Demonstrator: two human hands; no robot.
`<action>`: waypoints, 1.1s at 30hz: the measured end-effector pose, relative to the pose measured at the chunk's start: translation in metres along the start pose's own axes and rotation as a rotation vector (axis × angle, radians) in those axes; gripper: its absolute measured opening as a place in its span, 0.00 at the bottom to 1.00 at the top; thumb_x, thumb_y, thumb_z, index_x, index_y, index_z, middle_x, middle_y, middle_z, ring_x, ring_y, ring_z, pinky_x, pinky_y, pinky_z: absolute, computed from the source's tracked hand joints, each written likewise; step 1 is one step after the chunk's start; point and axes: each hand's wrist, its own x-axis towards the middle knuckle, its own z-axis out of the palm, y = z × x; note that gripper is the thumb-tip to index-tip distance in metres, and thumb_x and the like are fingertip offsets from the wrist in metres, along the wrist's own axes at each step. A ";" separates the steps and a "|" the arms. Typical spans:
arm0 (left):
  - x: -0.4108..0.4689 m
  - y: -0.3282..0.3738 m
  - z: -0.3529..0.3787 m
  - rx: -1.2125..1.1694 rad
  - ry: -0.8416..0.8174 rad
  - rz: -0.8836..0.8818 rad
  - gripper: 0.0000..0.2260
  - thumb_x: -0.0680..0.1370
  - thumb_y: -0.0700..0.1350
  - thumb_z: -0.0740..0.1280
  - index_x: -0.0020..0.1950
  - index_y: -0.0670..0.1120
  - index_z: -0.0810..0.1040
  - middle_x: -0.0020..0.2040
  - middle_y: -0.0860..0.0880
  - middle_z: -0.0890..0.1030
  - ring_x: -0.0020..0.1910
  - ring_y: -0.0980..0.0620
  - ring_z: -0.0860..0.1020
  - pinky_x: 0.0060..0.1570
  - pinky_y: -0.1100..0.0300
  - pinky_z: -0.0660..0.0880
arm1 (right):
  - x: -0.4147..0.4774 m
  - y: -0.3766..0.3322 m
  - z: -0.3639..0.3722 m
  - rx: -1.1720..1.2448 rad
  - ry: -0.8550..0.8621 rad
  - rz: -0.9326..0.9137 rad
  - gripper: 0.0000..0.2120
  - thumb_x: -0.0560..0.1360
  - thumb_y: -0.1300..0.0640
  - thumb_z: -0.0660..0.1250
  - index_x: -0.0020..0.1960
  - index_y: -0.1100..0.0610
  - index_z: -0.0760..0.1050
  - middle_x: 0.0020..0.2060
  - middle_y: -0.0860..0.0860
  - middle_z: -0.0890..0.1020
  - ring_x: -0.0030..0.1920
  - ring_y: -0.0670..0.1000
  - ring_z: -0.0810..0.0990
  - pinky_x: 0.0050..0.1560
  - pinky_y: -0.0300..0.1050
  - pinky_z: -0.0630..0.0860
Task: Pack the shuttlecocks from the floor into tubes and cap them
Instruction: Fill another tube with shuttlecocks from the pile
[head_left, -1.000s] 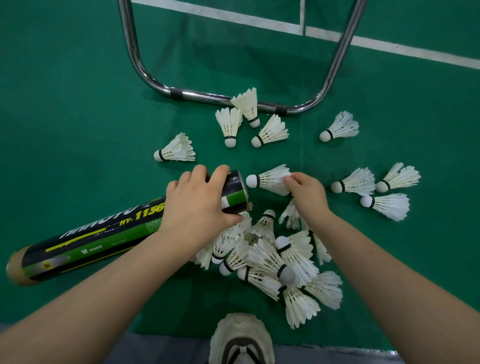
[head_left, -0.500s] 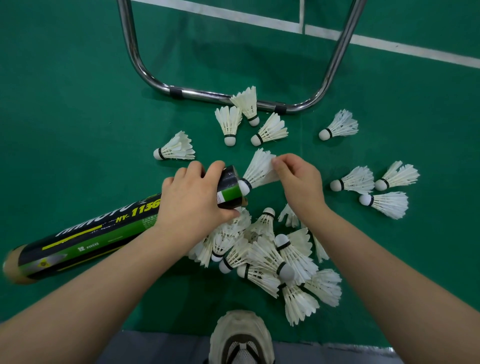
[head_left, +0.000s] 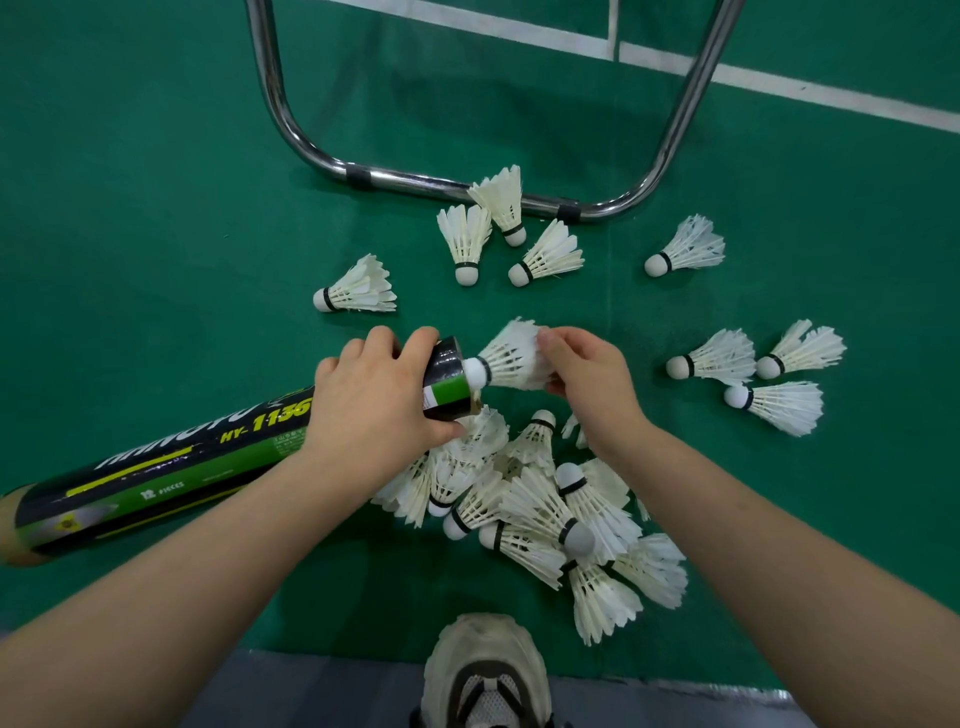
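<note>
Mid-frame, left hand (head_left: 374, 400) grips black-green cardboard tube (head_left: 171, 467); right hand (head_left: 592, 374) pinches white feather shuttlecock (head_left: 511, 356), cork at its mouth: loading step, push home next.

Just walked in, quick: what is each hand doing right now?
Left hand: grips the tube near its open end.
Right hand: pinches a shuttlecock by its feathers, cork at the tube's mouth.

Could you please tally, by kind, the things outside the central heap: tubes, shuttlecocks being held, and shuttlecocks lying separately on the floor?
Tube: 1
Shuttlecock held at its mouth: 1
Separate shuttlecocks on the floor: 8
Total: 10
</note>
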 end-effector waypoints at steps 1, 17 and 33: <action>0.000 0.000 0.000 -0.001 -0.002 0.001 0.37 0.65 0.68 0.68 0.68 0.55 0.61 0.55 0.48 0.70 0.55 0.46 0.70 0.53 0.51 0.67 | -0.004 -0.006 0.005 -0.040 -0.056 -0.030 0.08 0.79 0.56 0.61 0.44 0.52 0.77 0.41 0.48 0.81 0.43 0.46 0.78 0.46 0.40 0.77; -0.009 -0.007 -0.003 -0.015 0.065 0.026 0.34 0.66 0.64 0.69 0.67 0.54 0.64 0.52 0.47 0.70 0.53 0.45 0.70 0.51 0.51 0.65 | -0.008 -0.035 0.043 -0.209 -0.850 0.184 0.17 0.72 0.62 0.67 0.60 0.66 0.74 0.53 0.56 0.79 0.54 0.50 0.77 0.64 0.44 0.71; -0.019 -0.034 -0.008 -0.028 0.044 -0.010 0.34 0.65 0.67 0.67 0.67 0.56 0.62 0.53 0.48 0.70 0.54 0.46 0.70 0.53 0.52 0.66 | -0.034 -0.018 0.045 -0.440 -0.308 -0.171 0.05 0.76 0.52 0.64 0.52 0.48 0.75 0.48 0.42 0.79 0.51 0.42 0.77 0.56 0.43 0.74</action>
